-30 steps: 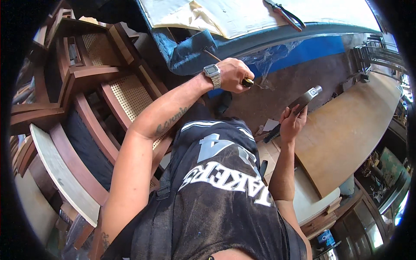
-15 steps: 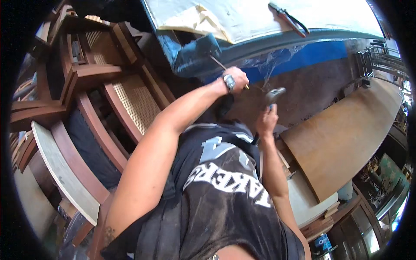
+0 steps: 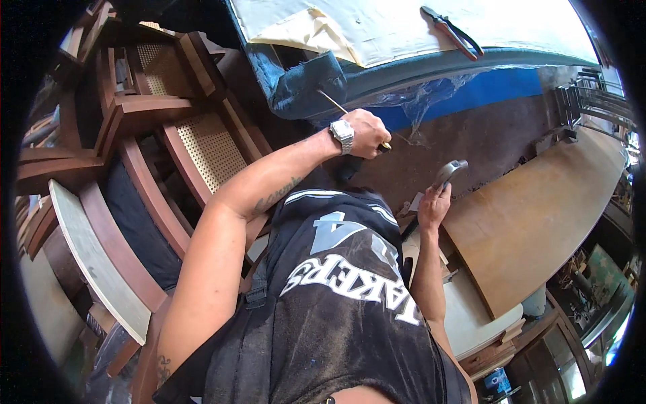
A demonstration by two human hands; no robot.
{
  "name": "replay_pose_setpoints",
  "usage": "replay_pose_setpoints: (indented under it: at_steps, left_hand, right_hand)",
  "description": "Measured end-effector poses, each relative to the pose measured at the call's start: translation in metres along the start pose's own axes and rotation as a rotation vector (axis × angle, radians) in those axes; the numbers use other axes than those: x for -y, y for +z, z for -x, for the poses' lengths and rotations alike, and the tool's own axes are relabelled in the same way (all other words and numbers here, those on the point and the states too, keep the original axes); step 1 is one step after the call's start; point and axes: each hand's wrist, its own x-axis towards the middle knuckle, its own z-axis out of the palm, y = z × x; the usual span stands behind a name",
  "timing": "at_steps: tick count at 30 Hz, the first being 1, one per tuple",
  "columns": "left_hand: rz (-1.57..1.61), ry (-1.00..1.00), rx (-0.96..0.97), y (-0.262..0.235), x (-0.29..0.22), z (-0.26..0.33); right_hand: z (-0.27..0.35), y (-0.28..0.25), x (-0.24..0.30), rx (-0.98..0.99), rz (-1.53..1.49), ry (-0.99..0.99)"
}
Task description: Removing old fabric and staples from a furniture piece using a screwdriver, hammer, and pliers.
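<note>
My left hand (image 3: pixel 367 133) is wrapped round a screwdriver (image 3: pixel 331 101), whose thin shaft points up and left. Its tip meets the blue fabric at the corner of an upholstered piece (image 3: pixel 306 87); whether it goes into the fabric I cannot tell. The black and yellow handle end shows below my fist. Off to the right, my right hand (image 3: pixel 434 207) grips a hammer (image 3: pixel 451 173), its metal head raised and apart from the screwdriver. Cream cloth (image 3: pixel 303 34) covers the upholstered piece's upper face, partly folded back near that corner.
Pliers (image 3: pixel 454 34) with dark and red handles lie on the cream cloth. Wooden chair frames with woven cane panels (image 3: pixel 208 151) crowd the left side. A large brown board (image 3: pixel 531 215) lies at the right. Clear plastic (image 3: pixel 420 108) hangs below the blue edge.
My right hand has swung the hammer away from the screwdriver, to the right and lower. My left hand keeps the screwdriver at the fabric corner, its wrist slightly turned.
</note>
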Motion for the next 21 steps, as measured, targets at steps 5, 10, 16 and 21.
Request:
replay_pose_setpoints:
  at_steps: [5, 10, 16, 21]
  left_hand:
    - [0.114, 0.100, -0.117, -0.012, 0.004, 0.003]
    - [0.329, 0.302, -0.298, -0.031, 0.012, 0.010]
    - [0.441, 0.276, -0.375, -0.042, 0.012, 0.015]
    - [0.365, 0.232, -0.250, -0.040, 0.011, 0.017]
  right_hand:
    - [-0.003, 0.011, 0.022, 0.048, -0.072, -0.133]
    - [0.014, 0.004, 0.101, -0.038, -0.202, -0.307]
    - [0.021, -0.007, 0.201, -0.106, -0.612, -0.774]
    - [0.014, -0.012, 0.210, -0.099, -0.555, -0.789]
